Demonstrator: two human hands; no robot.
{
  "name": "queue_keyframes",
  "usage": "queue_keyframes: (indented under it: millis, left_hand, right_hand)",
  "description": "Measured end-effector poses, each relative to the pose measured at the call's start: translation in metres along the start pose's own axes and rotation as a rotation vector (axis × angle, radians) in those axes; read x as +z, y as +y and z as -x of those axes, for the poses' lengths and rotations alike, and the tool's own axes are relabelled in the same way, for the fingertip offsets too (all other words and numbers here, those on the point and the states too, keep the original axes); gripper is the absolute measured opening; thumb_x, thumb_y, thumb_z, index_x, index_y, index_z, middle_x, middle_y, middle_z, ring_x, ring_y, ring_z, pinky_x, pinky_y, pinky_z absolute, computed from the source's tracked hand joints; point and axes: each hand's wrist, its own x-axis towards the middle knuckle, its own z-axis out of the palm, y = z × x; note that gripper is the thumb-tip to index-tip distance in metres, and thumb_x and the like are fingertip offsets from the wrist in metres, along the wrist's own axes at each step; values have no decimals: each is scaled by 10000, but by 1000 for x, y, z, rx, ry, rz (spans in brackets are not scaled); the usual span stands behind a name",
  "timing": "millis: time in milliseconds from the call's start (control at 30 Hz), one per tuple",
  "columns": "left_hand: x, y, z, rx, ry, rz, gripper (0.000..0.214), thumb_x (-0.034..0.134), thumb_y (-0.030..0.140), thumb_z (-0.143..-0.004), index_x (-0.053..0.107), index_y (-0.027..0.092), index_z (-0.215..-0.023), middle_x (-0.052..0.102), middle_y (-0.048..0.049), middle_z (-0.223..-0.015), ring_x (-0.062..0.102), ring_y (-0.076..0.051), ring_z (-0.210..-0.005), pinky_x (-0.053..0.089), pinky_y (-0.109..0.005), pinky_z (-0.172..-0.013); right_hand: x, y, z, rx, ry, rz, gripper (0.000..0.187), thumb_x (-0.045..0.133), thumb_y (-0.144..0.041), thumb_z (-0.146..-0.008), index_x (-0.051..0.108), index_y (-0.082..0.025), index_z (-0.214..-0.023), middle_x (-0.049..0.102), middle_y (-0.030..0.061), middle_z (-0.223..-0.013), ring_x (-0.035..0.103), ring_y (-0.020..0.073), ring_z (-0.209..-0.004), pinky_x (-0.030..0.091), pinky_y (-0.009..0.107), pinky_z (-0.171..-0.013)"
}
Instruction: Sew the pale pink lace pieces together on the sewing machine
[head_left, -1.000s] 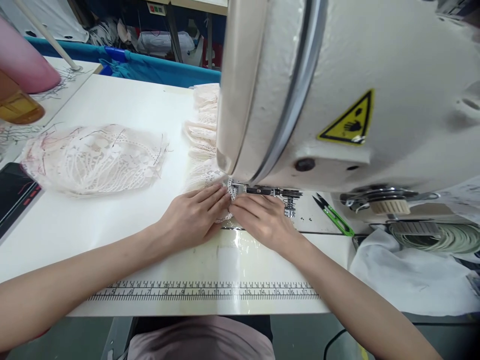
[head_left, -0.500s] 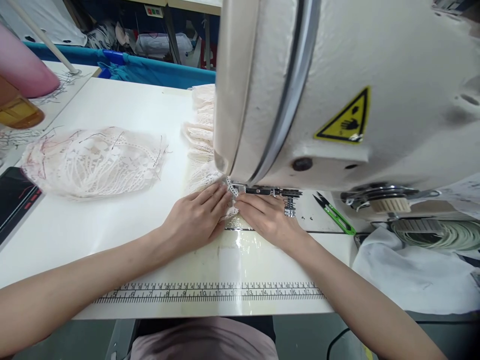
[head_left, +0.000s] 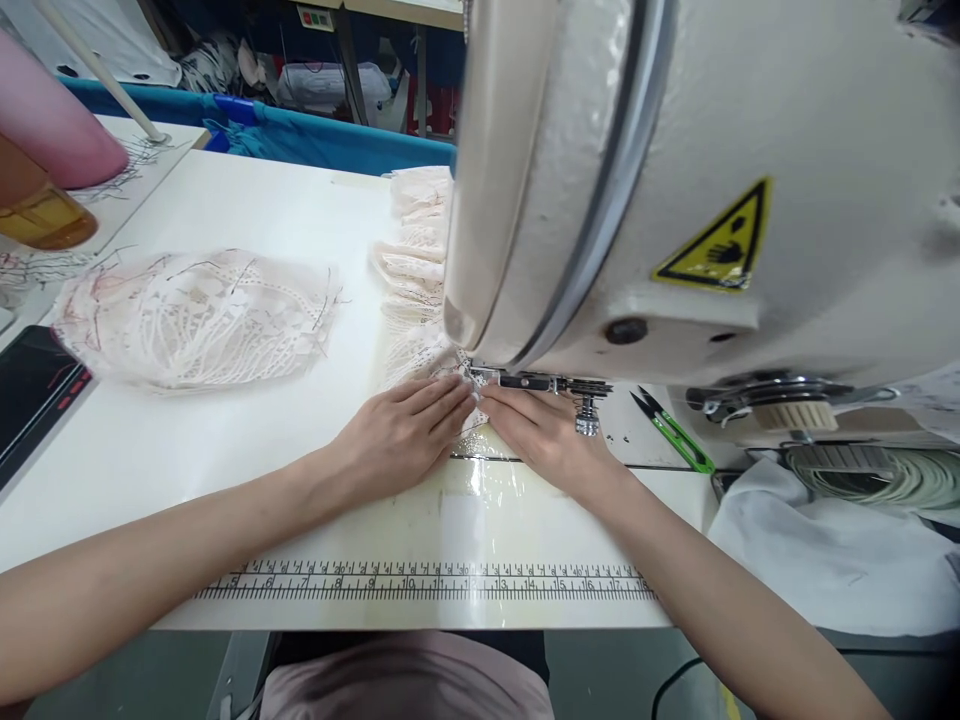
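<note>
Lace trim [head_left: 415,272] half hidden beneath machine head [head_left: 675,130], snips [head_left: 677,434] nearby

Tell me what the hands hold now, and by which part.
The lace strip, pinned flat to the table by the fingertips of left hand and right hand at its near end.

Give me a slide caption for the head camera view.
Left hand and right hand press lace flat at the foot of the sewing machine; snips lie to the right.
</note>
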Motion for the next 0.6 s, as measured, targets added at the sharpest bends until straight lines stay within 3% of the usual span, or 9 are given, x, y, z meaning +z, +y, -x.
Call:
queue_keyframes:
  millis: [200, 400, 600]
  left_hand:
    - [-4, -14, 1, 40, -19, 43, 347, 421, 195, -964, 678, 89, -1173, 680, -102, -1214, 658, -236, -1132, 569, -352, -975]
    - [-8, -25, 1, 40, -67, 137, 345, 444, 197, -951, 679, 126, -1193, 695, -88, -1186, 630, -228, -1173, 529, -346, -1034]
    - [-6, -25, -2, 61, 20, 78, 314, 460, 188, -944, 714, 74, -1088, 711, -121, -1140, 678, -254, -1087, 570, -361, -975]
  right_hand:
    - [-5, -8, -4, -44, -21, 86, 271, 515, -8, -902, 654, -164, -1075, 724, 11, -1123, 648, 121, -1025, 497, 287, -874]
    - [-5, -13, -6, -41, -22, 93, 264, 479, -36, -929, 649, -172, -1079, 727, -4, -1105, 634, 102, -1007, 451, 283, -785]
    - [0, -16, -9, -24, 52, 134, 194, 547, -143, -932, 621, -182, -1106, 732, -34, -1026, 631, 98, -943, 405, 292, -814]
